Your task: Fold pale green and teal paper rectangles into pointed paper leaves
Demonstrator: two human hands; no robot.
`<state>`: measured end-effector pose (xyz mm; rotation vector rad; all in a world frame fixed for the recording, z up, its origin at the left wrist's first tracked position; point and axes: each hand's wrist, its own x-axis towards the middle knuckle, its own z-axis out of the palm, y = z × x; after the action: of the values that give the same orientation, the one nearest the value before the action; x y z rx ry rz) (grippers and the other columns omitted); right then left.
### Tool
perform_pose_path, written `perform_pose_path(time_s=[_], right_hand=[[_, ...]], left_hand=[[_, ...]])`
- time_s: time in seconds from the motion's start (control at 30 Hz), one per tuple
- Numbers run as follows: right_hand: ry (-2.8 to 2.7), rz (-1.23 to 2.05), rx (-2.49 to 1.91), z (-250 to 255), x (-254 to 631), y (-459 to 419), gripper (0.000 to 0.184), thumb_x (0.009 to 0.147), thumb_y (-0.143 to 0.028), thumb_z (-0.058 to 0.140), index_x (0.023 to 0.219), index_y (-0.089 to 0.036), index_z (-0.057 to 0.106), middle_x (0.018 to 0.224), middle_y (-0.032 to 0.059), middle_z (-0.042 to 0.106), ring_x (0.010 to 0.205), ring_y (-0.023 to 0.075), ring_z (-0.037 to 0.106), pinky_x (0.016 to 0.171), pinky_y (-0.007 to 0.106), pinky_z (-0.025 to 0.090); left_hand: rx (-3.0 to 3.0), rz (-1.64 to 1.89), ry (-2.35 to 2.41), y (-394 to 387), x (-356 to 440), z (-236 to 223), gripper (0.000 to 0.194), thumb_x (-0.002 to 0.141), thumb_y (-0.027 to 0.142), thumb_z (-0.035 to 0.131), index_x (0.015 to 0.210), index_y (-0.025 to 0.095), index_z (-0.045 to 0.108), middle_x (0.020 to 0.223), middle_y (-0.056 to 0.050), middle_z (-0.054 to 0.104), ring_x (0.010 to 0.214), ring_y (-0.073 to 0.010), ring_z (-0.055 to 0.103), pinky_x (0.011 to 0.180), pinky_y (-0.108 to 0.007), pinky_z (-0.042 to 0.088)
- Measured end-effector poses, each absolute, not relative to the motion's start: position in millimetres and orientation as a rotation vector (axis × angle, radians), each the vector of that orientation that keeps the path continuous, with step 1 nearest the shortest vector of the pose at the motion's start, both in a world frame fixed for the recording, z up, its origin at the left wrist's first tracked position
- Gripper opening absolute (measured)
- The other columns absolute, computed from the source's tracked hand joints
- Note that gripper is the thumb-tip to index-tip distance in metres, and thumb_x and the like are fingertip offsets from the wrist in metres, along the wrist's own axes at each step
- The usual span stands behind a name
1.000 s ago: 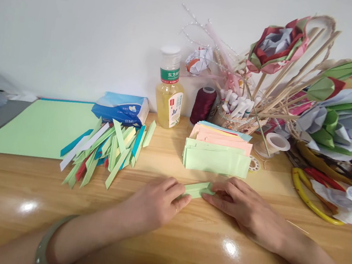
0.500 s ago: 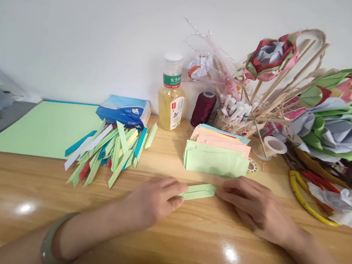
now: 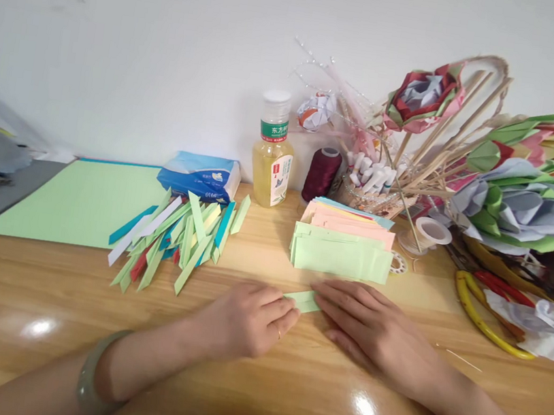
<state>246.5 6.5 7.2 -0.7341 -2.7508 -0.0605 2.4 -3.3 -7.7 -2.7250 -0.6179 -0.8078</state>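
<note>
A folded light-green paper strip [image 3: 306,301] lies on the table between my hands, only its middle showing. My left hand [image 3: 251,317] grips the strip's left end with curled fingers, the thumb side low against the wood. Over the right end, my right hand [image 3: 376,328] lies flat, its outstretched fingers pressing the paper down and hiding that end. Just behind stands a stack of paper slips [image 3: 341,254], green in front with pink and blue behind. To the left is a loose pile of folded paper strips [image 3: 195,234], mostly green with some blue, white and red.
Behind the pile are a green sheet [image 3: 76,200] and a blue tissue pack [image 3: 200,177]. A bottle [image 3: 272,159] and maroon thread spool [image 3: 321,174] stand near the wall. On the right are paper flowers [image 3: 540,203], a thin stick [image 3: 464,359] and yellow-handled scissors [image 3: 478,315].
My right hand has moved left from the strip's tip onto the strip, its fingers flatter now. My left hand has shifted slightly right. The view has moved a little.
</note>
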Motion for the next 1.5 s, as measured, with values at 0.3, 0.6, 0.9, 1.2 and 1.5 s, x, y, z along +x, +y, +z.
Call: perform_pose_path(time_s=[0.3,0.6,0.9,1.2,1.5], right_hand=[[-2.648,-0.02,-0.757,6,240,9,0.025,0.097,-0.017,0.037,0.097,-0.013,0.062,0.085,0.0072,0.063,0.075,0.0177,0.055,0.064,0.03,0.045],[-2.553,0.219,-0.996,1,233,11,0.022,0.096,-0.024,0.039,0.08,-0.018,0.053,0.073,0.0035,0.056,0.067,0.0161,0.051,0.06,0.028,0.044],[-2.504,0.184,-1.169,-3,226,12,0.018,0.094,-0.024,0.042,0.078,-0.021,0.049,0.075,0.0033,0.057,0.068,0.0184,0.054,0.058,0.029,0.044],[-2.5,0.086,-1.281,-6,225,9,0.016,0.091,-0.027,0.048,0.077,-0.02,0.049,0.074,0.0038,0.055,0.071,0.0214,0.052,0.059,0.032,0.041],[-2.422,0.087,-1.415,-5,233,14,0.017,0.089,-0.028,0.052,0.074,-0.021,0.047,0.077,0.0036,0.057,0.075,0.0208,0.05,0.064,0.033,0.04]], left_hand=[[-2.727,-0.835,-0.868,-3,15,-10,0.022,0.09,0.008,0.048,0.076,0.014,0.063,0.065,0.0,0.058,0.061,-0.013,0.053,0.053,-0.024,0.043],[-2.938,-1.066,-1.432,-4,18,-4,0.012,0.081,0.011,0.061,0.084,0.019,0.07,0.072,0.0,0.068,0.067,-0.0155,0.058,0.065,-0.029,0.047],[-2.867,-0.769,-1.645,-6,20,0,0.009,0.077,0.009,0.063,0.078,0.019,0.062,0.069,0.003,0.064,0.068,-0.0161,0.055,0.065,-0.03,0.044],[-2.785,-0.41,-1.355,-8,20,-2,0.009,0.086,0.011,0.054,0.088,0.019,0.057,0.075,0.0,0.058,0.072,-0.0184,0.051,0.063,-0.031,0.042],[-2.706,-0.305,-0.966,-20,15,-1,0.022,0.091,0.012,0.048,0.11,0.01,0.057,0.089,-0.007,0.061,0.079,-0.0188,0.05,0.064,-0.032,0.039]])
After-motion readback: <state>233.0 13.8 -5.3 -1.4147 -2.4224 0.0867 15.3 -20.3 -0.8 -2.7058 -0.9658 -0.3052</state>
